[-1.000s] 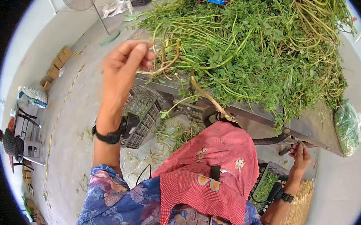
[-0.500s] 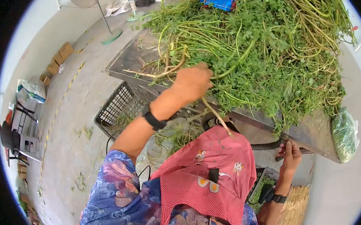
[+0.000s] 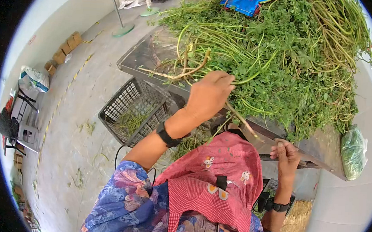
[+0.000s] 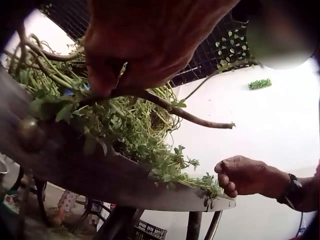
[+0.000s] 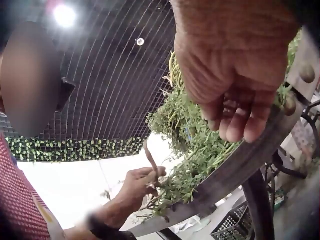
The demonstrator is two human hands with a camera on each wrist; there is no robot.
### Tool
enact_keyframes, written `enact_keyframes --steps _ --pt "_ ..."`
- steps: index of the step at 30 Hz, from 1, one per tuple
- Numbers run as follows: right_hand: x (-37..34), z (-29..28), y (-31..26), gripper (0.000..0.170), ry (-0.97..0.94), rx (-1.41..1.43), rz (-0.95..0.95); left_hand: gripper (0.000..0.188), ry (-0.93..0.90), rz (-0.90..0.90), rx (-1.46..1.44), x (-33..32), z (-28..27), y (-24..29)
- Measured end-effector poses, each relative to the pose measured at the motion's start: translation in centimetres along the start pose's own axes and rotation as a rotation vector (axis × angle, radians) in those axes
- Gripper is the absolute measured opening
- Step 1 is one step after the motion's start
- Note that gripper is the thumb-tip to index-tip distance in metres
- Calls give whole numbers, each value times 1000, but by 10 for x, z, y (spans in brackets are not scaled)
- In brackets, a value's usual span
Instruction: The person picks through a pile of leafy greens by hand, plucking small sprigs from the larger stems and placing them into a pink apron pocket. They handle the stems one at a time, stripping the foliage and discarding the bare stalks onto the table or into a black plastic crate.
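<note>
My left hand [image 3: 211, 94] grips a thick brown stem [image 3: 242, 121] at the table's near edge, its cut end pointing toward my apron. In the left wrist view, the same stem [image 4: 200, 121] sticks out beyond the fingers, with leaves hanging on the other side. To the right, just off the table edge, my right hand [image 3: 286, 155] is raised with loosely curled fingers and nothing visible in them. A big heap of leafy green stems [image 3: 280, 66] covers much of the metal table [image 3: 322, 147]. Another forked woody stem [image 3: 178, 76] lies left of my left hand.
Below the table on the left stands a black plastic crate [image 3: 119, 107] with some stems inside. A plastic bag of greens [image 3: 353, 153] hangs by the right corner. A blue bag [image 3: 247, 5] lies in the heap. A standing fan [image 3: 124, 29] is at the far left.
My left hand has swung right and down from the table's left side and has taken hold of the thick stem. My right hand has risen and moved left toward the stem.
</note>
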State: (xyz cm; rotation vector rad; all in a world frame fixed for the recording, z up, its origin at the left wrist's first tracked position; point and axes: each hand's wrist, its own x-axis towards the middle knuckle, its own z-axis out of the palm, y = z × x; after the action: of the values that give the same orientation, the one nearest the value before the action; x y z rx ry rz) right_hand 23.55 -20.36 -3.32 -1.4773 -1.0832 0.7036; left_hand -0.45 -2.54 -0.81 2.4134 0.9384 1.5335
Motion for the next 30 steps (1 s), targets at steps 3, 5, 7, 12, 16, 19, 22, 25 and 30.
enact_keyframes --steps 3,5,7,12,16,19,22,25,30 --pt "0 5 -1 18 -39 -22 -18 20 199 58 42 -2 -33 -12" --pt "-1 6 -1 18 -37 -33 0 26 151 38 398 -3 -58 -31" --pt "-2 5 -1 18 -36 -46 14 28 86 24 511 -10 -61 -45" --pt "-4 6 0 17 -20 -6 34 26 -134 -140 474 -14 -58 -58" --pt "-8 5 -6 17 -24 -26 9 19 -12 -231 310 17 -75 -50" --pt "-8 5 -15 17 -6 -14 -8 19 42 -270 181 36 -84 -40" --pt "-9 8 -22 17 -4 -37 -29 18 77 -247 83 42 -81 -39" --pt "-8 12 -29 17 -12 -32 -78 17 95 -214 56 39 -74 -42" --pt "9 32 -69 15 -43 -79 -210 16 93 -288 -63 35 -75 -43"
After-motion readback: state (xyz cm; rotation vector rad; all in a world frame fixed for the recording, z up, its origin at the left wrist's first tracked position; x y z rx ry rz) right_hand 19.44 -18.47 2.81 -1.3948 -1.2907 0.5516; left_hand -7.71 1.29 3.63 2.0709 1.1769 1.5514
